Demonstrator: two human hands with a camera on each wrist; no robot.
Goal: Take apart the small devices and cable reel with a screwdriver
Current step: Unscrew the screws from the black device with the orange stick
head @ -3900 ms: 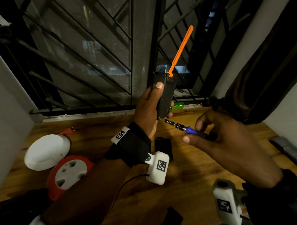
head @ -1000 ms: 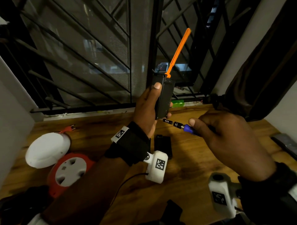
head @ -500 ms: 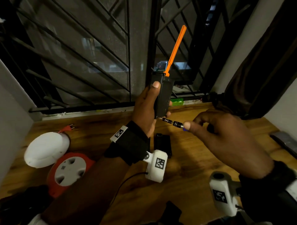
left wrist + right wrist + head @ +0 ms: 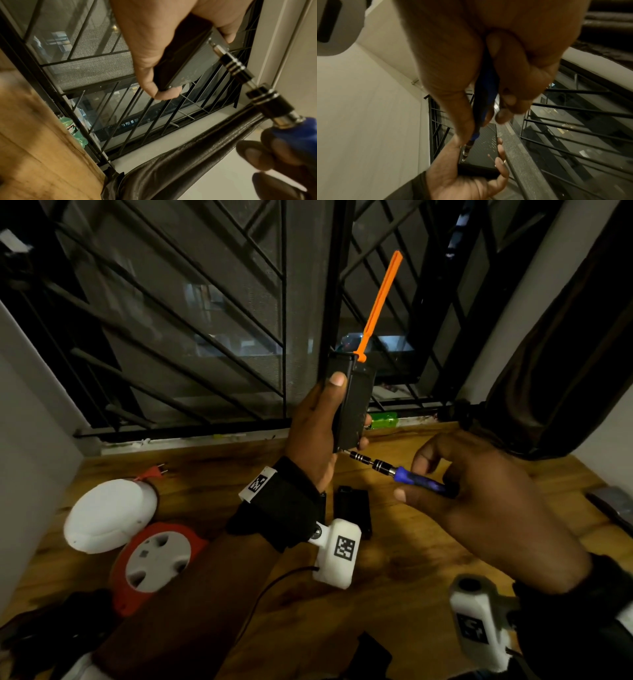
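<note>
My left hand (image 4: 318,422) grips a slim black box-shaped device (image 4: 354,402) upright above the wooden table (image 4: 394,594), thumb on its near face. An orange plastic strip (image 4: 380,302) sticks up from its top. My right hand (image 4: 455,494) pinches the blue handle of a screwdriver (image 4: 414,479), whose metal tip (image 4: 211,43) sits at the device's lower corner. In the right wrist view the tip (image 4: 464,159) touches the textured back of the device (image 4: 481,147). The orange and white cable reel (image 4: 154,559) lies at the left of the table.
A white dome cover (image 4: 109,513) and an orange plug (image 4: 152,472) lie beside the reel. A small black part (image 4: 352,508) lies under my left wrist. A barred window (image 4: 205,320), a green bottle (image 4: 383,419) and a dark curtain (image 4: 565,354) stand behind.
My right hand's fingers have shifted back along the screwdriver handle, baring more of its blue part. The tip stays at the device's lower corner. The left hand holds still.
</note>
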